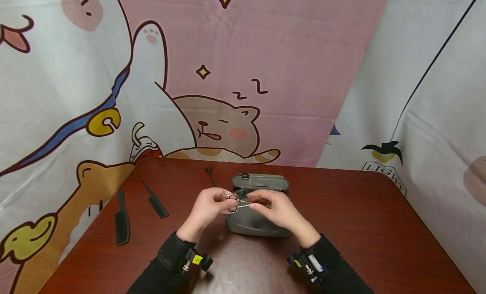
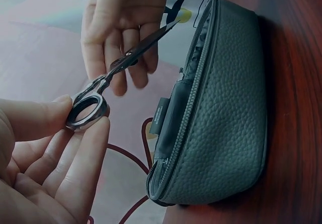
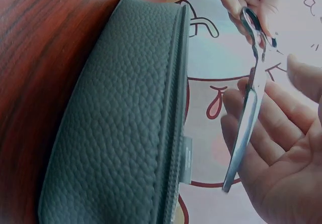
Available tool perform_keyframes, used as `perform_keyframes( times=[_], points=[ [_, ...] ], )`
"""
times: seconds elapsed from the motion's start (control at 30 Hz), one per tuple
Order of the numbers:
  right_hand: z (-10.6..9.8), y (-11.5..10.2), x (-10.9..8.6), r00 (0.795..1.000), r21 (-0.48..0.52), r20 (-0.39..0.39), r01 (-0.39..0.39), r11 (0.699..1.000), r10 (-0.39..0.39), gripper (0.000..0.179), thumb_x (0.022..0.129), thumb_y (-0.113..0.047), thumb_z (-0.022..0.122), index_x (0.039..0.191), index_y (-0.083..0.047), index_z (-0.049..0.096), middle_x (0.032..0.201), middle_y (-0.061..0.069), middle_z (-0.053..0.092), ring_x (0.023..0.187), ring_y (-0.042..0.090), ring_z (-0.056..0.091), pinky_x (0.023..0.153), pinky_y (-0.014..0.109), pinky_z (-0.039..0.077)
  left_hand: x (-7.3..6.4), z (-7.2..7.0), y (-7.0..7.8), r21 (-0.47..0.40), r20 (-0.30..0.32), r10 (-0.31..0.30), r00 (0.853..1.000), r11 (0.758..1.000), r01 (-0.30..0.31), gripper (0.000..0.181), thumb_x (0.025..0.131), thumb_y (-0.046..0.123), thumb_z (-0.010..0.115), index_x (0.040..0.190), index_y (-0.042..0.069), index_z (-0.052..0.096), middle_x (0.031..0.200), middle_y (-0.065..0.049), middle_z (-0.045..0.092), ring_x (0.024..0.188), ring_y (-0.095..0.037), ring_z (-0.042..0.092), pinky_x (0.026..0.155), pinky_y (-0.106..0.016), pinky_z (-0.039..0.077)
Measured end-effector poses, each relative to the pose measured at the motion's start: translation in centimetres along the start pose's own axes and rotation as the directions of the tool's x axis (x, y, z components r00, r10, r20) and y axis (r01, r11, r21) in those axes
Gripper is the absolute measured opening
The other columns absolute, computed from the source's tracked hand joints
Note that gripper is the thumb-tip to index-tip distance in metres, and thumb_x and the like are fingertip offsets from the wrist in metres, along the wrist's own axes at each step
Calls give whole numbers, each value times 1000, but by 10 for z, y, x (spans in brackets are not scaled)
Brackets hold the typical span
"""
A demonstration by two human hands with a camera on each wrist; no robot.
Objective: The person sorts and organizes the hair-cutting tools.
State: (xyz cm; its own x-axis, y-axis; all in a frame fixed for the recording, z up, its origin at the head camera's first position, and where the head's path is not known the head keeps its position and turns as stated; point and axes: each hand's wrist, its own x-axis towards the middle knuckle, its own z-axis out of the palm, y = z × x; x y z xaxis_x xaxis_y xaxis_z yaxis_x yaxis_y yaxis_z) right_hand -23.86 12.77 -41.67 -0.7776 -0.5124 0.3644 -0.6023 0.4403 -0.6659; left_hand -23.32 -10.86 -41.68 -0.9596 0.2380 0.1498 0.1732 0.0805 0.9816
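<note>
Silver scissors [image 1: 243, 204] are held above the grey pouch [image 1: 258, 225]. My left hand [image 1: 206, 206] pinches them by the finger rings between thumb and fingers, as the left wrist view shows. The blades [image 2: 151, 39] point away from that hand, toward my right hand [image 1: 280, 206]. In the right wrist view the right hand [image 3: 289, 146] has its fingers spread loosely behind the blades, with the thumb apart from them. Whether a right finger touches the metal I cannot tell. Textured and zipped, the pouch stands unzipped with its lid [image 1: 262, 182] folded back; its inside is mostly hidden.
Two dark combs, a wide one [image 1: 122, 226] and a narrower one [image 1: 156, 204], lie at the left of the brown table [image 1: 341, 230]. A thin dark object with a forked end [image 1: 210, 172] lies behind my left hand. A cartoon-printed cloth [image 1: 288, 74] hangs behind the table.
</note>
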Motion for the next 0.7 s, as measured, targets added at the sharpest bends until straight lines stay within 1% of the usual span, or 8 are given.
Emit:
perform_keyframes(
  times=[0.07,0.2,0.37,0.53,0.7],
  points=[
    [-3,1,-1,1000,16,-6,-10,1000,10,37,94,-22,70,126,-5,66,119,5,69,105,19,67,88,37,54,0,-1,-1,-11,-4,-5,1000,1000,5,15,86,-1,74,96,-12,70,84,-17,71,76,-26,73,67,-36,59],
    [-8,3,-2,998,20,-33,-44,999,44,47,94,-25,71,135,-6,60,128,6,65,112,22,64,95,43,50,0,-4,-4,-43,-6,-21,1000,999,21,16,86,-3,73,97,-14,69,85,-17,71,75,-21,72,69,-38,59],
    [-17,6,-3,995,15,-64,-78,997,79,52,93,-27,71,138,-7,56,131,8,63,120,26,59,100,46,46,0,-10,-7,-55,-20,-32,999,998,31,16,86,-3,73,98,-14,69,87,-16,71,74,-18,72,70,-39,59],
    [-25,14,-5,989,25,-90,-115,993,117,54,94,-25,71,141,-6,52,134,10,60,124,30,56,103,50,43,-3,-19,-9,-64,-33,-35,999,997,33,18,87,-3,73,99,-16,68,91,-18,71,74,-17,72,70,-38,59],
    [-33,27,-6,977,27,-126,-168,985,170,57,95,-27,69,144,-6,49,136,13,58,128,32,53,104,53,41,-6,-28,-11,-60,-78,-70,995,996,65,20,87,-2,73,101,-14,69,90,-17,71,73,-17,71,70,-39,59]
  ],
)
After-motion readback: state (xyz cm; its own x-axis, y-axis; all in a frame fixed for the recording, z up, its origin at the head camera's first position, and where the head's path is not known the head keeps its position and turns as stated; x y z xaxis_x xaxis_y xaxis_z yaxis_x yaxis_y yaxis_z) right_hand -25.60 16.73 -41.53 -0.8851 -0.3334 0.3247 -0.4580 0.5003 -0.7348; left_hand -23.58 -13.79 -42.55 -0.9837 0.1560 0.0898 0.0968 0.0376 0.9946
